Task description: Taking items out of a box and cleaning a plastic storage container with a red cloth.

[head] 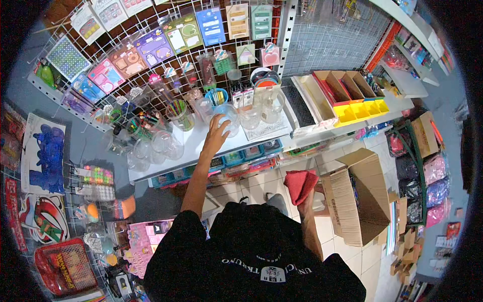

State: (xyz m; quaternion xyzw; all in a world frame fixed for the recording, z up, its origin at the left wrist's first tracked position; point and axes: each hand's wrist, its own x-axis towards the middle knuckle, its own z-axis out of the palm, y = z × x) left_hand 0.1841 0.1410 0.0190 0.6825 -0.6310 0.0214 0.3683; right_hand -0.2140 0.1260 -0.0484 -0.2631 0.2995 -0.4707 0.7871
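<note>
My left hand (216,135) reaches over the white shelf (196,145), its fingers on a clear plastic cup (229,122); how firmly they hold it does not show. My right hand (306,202) grips a folded red cloth (300,184) low beside my body. More clear cups (249,117) stand right of my left hand, and others (168,145) are grouped at the shelf's left part. Between them stands a clear cup of pencils (180,115). A blue container (217,97) with slim items sits behind my left hand.
Packaged stationery (185,34) hangs on a wire grid behind the shelf. Cardboard and yellow trays (345,114) lie to the right. An open cardboard box (356,204) stands on the tiled floor at my right. Hanging goods (47,158) line the left side.
</note>
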